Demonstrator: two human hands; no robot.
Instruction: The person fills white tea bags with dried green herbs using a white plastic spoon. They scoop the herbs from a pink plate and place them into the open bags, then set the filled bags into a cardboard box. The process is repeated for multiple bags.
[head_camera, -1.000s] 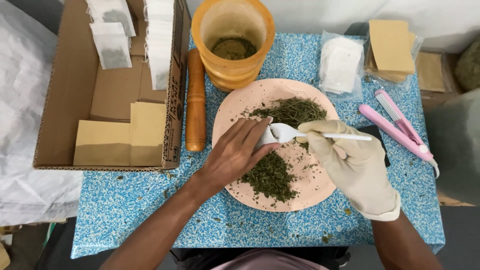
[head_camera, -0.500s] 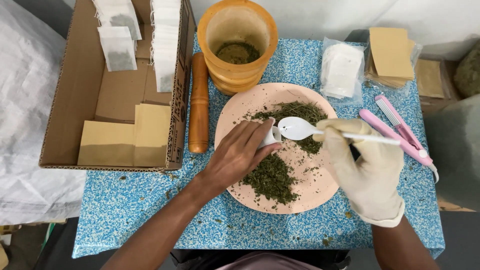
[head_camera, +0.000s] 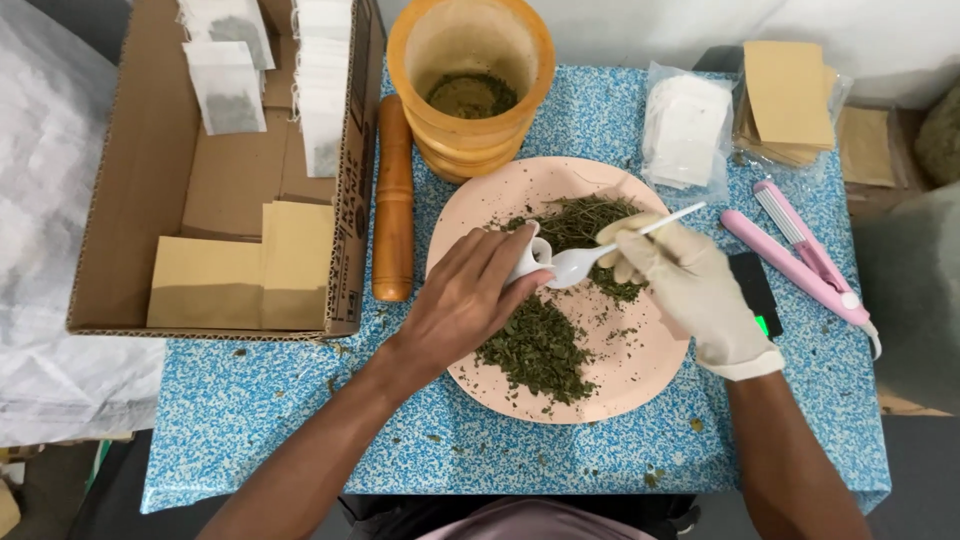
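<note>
Spoon bowl sat just right of the small white bag (head_camera: 528, 262), almost touching its mouth. The spoon (head_camera: 600, 252) lay with its long axis running right and slightly up, handle pinched in the gloved right hand (head_camera: 690, 290). Bare left hand (head_camera: 465, 300) had fingers closed on the bag, over the pink plate (head_camera: 640, 380). I saw dried green herb (head_camera: 540, 345) heaped beneath both hands. The wooden pestle (head_camera: 394, 200) and mortar (head_camera: 470, 80) stood clear to the upper left; nothing blocked the spoon.
</note>
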